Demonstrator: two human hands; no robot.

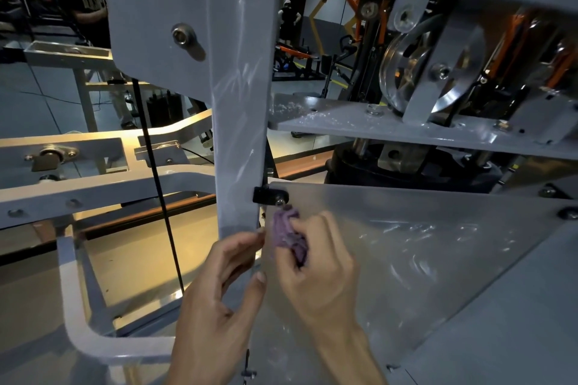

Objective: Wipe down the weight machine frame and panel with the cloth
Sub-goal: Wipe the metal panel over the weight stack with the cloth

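Low in the middle of the frame, the right hand (316, 262) gripped a bunched purple cloth (289, 236) and pressed it against the top left corner of the clear panel (406, 244), just below the bolt (279, 201) and black bracket (261, 194) that fix the panel to the grey upright (240, 103). The left hand (219, 297) sat just beside it at the panel's edge, its fingers loosely curled and fingertips (260, 233) at the edge where post and panel meet; whether they pinched anything I could not tell. The work looked partway through. Pale smears showed on the upright and swirled streaks across the right part of the panel, which could be wipe marks or grime still to shift. The shelf (359, 122) at centre right carried white dust near its left end, so that part seemed unwiped, and the frame arms (93, 187) at left showed no sign either way.
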